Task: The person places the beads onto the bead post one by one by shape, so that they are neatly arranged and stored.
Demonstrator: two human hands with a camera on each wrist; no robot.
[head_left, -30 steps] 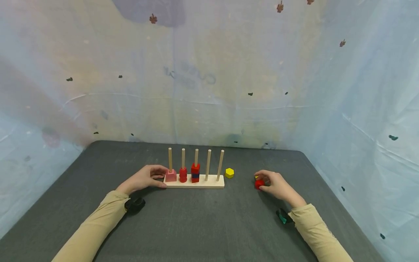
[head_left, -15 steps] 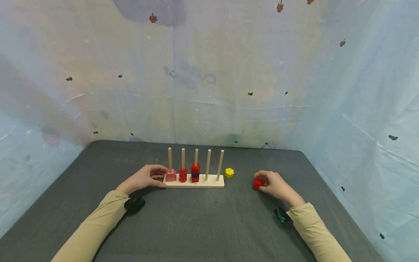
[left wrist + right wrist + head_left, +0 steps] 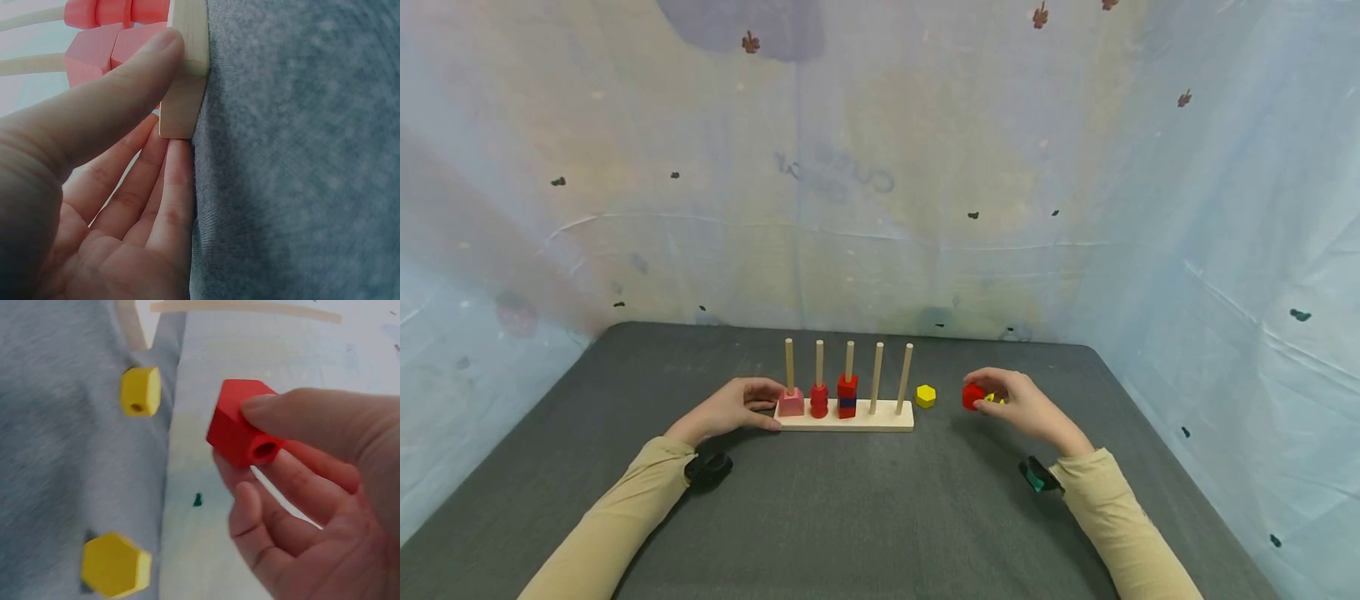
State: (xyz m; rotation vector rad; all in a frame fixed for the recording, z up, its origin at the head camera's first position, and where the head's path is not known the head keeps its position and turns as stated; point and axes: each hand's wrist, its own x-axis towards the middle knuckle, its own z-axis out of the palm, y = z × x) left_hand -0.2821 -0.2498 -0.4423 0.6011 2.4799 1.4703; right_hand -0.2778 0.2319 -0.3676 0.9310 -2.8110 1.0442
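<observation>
A wooden peg stand (image 3: pixel 844 422) with upright pegs sits on the dark cloth. My left hand (image 3: pixel 737 406) holds its left end, thumb on the long front side and fingers at the end and back, as the left wrist view shows. The leftmost peg carries pink blocks (image 3: pixel 791 403), the second rounded red beads (image 3: pixel 819 401), the third red blocks with a blue one between (image 3: pixel 847 397). Bare wood shows on the two right pegs. To the right, my right hand (image 3: pixel 1026 407) pinches a red hexagonal block (image 3: pixel 232 428) between thumb and fingers, raised off the cloth; a hole shows in it.
A yellow hexagonal block (image 3: pixel 926 396) lies just right of the stand. Another yellow block (image 3: pixel 115 565) lies farther right, partly hidden by my right hand in the head view. Patterned pale sheeting (image 3: pixel 880 167) hangs behind the table (image 3: pixel 820 517) and along its sides.
My right hand has lifted the red block and carried it left and slightly away from me, uncovering more of the yellow block beneath. The left hand and stand have not moved.
</observation>
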